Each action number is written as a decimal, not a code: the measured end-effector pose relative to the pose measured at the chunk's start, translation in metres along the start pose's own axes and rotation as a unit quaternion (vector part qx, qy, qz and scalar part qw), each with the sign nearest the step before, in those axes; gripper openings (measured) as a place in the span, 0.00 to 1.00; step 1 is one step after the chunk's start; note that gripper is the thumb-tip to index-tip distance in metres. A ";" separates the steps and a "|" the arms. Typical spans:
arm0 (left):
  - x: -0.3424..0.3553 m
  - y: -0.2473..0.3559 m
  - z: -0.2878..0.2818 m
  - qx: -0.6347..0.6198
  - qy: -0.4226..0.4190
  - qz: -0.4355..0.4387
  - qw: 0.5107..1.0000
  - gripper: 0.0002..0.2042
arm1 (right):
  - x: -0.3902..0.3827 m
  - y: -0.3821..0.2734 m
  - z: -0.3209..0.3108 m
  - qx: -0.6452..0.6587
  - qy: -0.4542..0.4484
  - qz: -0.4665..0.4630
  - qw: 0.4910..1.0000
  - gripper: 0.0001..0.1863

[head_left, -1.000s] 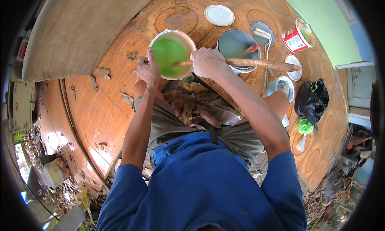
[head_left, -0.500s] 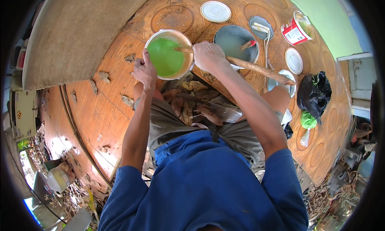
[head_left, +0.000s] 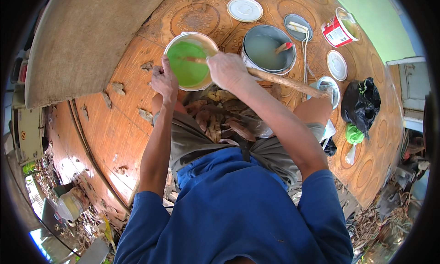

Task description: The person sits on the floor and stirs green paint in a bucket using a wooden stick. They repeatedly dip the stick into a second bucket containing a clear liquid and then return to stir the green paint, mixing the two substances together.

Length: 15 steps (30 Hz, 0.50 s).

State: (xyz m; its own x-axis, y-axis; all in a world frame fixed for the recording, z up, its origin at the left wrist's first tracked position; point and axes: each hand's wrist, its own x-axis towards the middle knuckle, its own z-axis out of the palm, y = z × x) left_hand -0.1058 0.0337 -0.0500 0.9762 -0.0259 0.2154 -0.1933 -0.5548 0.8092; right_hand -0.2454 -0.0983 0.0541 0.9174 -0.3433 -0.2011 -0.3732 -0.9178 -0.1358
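Observation:
My left hand [head_left: 165,78] grips the near left rim of a bucket [head_left: 206,44] holding green liquid [head_left: 185,67]. My right hand [head_left: 227,69] is closed around a long wooden stick [head_left: 279,78], whose tip dips into the green liquid while its other end reaches out to the right. Just right of that bucket stands a larger bucket with grey-blue liquid [head_left: 263,53] and a red-tipped wooden handle [head_left: 285,47] in it. A small light container [head_left: 327,92] sits beside the stick's far end, partly hidden by it.
Around the buckets lie white lids [head_left: 244,9], a grey lid with a roller [head_left: 297,26], a tipped red-and-white pail [head_left: 337,32], a black bag [head_left: 360,108] and a green bag [head_left: 354,133]. A large board [head_left: 78,39] leans at upper left; dry leaves [head_left: 215,117] lie between my legs.
My right hand and the stick have shifted about within the green liquid, now a little to the left. My left hand stays on the rim.

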 end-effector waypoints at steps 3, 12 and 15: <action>0.000 0.003 -0.003 -0.017 0.004 -0.008 1.000 0.32 | -0.019 -0.002 -0.001 0.050 -0.007 -0.048 0.998 0.08; 0.005 0.004 -0.001 -0.015 -0.006 0.010 1.000 0.32 | -0.013 0.013 -0.008 0.043 0.033 -0.012 0.998 0.08; 0.004 0.008 0.000 -0.010 -0.006 0.011 1.000 0.31 | -0.017 0.013 -0.008 0.036 0.054 -0.013 0.998 0.10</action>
State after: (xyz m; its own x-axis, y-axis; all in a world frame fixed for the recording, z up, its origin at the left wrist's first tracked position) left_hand -0.1038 0.0293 -0.0424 0.9725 -0.0475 0.2279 -0.2172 -0.5371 0.8151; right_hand -0.2645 -0.1061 0.0631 0.9351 -0.3425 -0.0910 -0.3542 -0.9115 -0.2091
